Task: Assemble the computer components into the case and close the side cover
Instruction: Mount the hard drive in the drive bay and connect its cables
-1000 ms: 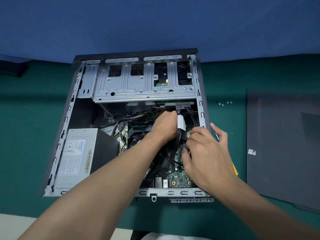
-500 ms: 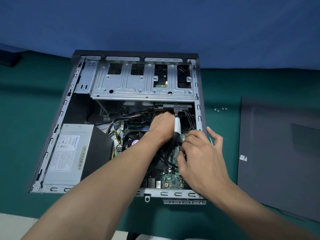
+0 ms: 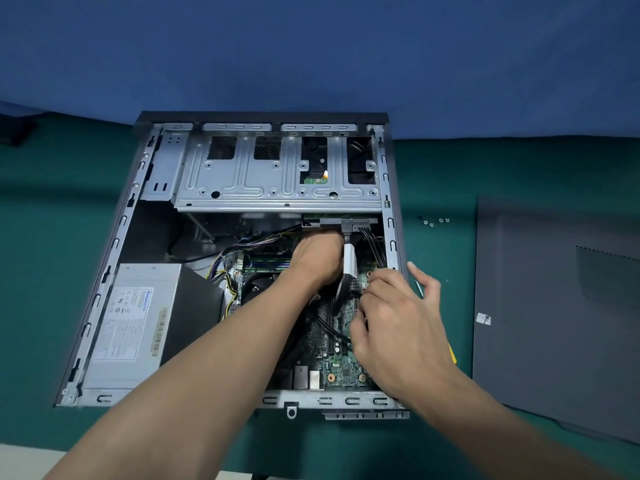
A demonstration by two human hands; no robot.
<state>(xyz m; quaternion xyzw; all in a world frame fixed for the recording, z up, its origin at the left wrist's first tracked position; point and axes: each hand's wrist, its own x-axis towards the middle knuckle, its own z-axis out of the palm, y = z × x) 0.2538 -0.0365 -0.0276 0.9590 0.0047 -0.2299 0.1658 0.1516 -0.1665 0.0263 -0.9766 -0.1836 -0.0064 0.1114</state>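
Observation:
The open computer case (image 3: pixel 114 258) lies on its side on the green table. Inside it are the silver drive cage (image 3: pixel 277 174), the grey power supply (image 3: pixel 135 327) at the left and the green motherboard (image 3: pixel 343 372). My left hand (image 3: pixel 317 258) reaches deep into the case just under the drive cage, beside a white and black cable (image 3: pixel 349 268); its fingers are hidden. My right hand (image 3: pixel 398 327) is curled over the motherboard's right edge and pinches the black cable by its connector. The dark grey side cover (image 3: pixel 554 306) lies flat to the right of the case.
Several small screws (image 3: pixel 435 222) lie on the green table between the case and the side cover. A yellow-handled tool (image 3: pixel 452 355) peeks out behind my right wrist. A blue backdrop rises behind the table.
The view has shifted slightly, so the case sits a little further left in the frame. Both hands stay at the same spot on the cable, with only small finger movements.

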